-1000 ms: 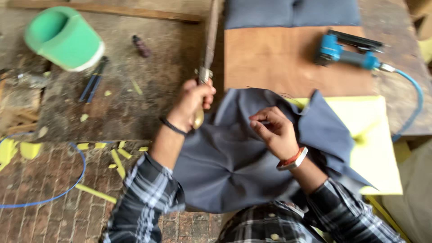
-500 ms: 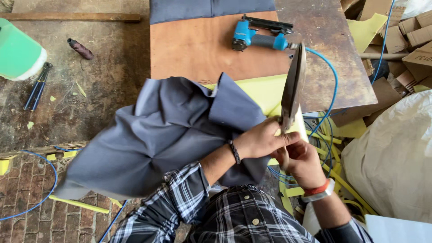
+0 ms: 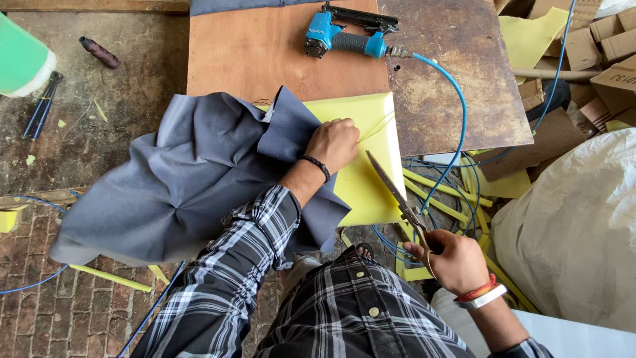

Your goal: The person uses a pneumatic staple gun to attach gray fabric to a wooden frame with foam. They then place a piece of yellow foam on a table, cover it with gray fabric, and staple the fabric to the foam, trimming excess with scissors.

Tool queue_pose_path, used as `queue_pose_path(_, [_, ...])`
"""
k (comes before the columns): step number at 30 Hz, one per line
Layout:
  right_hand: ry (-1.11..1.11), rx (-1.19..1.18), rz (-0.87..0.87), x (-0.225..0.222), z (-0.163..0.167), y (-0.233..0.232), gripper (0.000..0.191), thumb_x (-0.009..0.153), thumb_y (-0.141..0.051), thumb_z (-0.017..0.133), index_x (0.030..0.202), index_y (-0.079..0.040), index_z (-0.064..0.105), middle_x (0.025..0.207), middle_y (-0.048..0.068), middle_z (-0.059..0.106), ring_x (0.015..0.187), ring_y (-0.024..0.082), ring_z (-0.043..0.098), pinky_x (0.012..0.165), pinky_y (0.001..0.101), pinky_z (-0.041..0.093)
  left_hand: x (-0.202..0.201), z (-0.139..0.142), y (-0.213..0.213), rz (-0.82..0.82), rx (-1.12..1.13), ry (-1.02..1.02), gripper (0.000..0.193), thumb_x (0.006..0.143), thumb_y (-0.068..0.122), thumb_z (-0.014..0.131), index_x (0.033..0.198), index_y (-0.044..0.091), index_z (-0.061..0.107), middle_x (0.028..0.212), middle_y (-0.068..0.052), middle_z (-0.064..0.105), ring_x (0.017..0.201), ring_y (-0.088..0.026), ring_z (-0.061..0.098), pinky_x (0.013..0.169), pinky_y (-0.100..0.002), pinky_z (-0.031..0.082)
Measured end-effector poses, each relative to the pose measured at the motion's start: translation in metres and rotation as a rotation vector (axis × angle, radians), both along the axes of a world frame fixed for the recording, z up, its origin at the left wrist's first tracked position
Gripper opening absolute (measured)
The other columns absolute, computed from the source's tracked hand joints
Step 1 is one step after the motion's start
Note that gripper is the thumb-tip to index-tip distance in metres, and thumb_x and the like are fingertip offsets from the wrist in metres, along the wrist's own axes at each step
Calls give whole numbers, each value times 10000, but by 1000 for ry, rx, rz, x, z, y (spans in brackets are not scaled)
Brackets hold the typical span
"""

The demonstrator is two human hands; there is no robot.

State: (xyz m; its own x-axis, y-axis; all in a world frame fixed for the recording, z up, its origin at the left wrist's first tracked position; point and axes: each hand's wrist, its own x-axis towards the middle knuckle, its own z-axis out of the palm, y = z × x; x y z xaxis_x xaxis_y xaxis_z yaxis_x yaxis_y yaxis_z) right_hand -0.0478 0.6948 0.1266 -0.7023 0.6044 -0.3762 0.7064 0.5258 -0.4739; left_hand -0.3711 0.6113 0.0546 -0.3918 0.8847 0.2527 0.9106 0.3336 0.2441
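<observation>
Now the right hand (image 3: 454,260) has its fingers closed through the handles of the scissors (image 3: 396,193), whose long axis runs up and left from the fingers, tips over the yellow foam pad (image 3: 371,126). Fingers of the left hand (image 3: 336,142) are curled, pressing the grey cloth (image 3: 179,179) on the pad. Cloth seems partly wrapped; trimming and fastening look unfinished. Beyond lies the blue staple gun (image 3: 348,34).

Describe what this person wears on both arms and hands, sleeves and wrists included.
Both arms wear a plaid shirt in dark grey, black and white. The left sleeve is pushed up the forearm. The left hand is bare, with a thin black band at its wrist. The right hand is bare too, with an orange thread and a white bangle at its wrist.
</observation>
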Motion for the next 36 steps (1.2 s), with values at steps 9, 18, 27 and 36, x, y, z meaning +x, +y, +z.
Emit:
queue_pose_path(9, [34, 325, 66, -10, 16, -19, 454, 748, -562, 778, 692, -116, 708, 680, 96, 699, 650, 329, 690, 596, 462, 540, -26, -2, 10, 59, 39, -494, 86, 756, 244, 788, 750, 160, 799, 876, -41, 749, 815, -243, 721, 729, -377, 572])
queue_pose_path(18, [-184, 435, 34, -40, 16, -42, 433, 845, -596, 669, 805, -167, 709, 782, 60, 727, 730, 304, 722, 624, 449, 566, -36, -9, 30, 45, -88, -811, 77, 799, 241, 786, 823, 169, 798, 811, -26, 774, 777, -160, 722, 731, -318, 559])
queue_pose_path(27, [-258, 438, 17, -45, 9, -43, 392, 895, -566, 634, 867, -184, 716, 783, 40, 732, 727, 282, 721, 639, 443, 569, -37, -20, 40, 27, -93, -840, 46, 780, 216, 789, 787, 171, 792, 808, 2, 768, 770, -141, 709, 728, -306, 549])
queue_pose_path(36, [177, 220, -97, -38, 9, -19, 432, 770, -504, 799, 876, -85, 779, 647, 142, 671, 550, 311, 647, 565, 438, 517, -70, 18, -16, -32, 420, -1444, 54, 975, 125, 653, 986, 74, 667, 858, 2, 685, 780, -91, 673, 658, -239, 536])
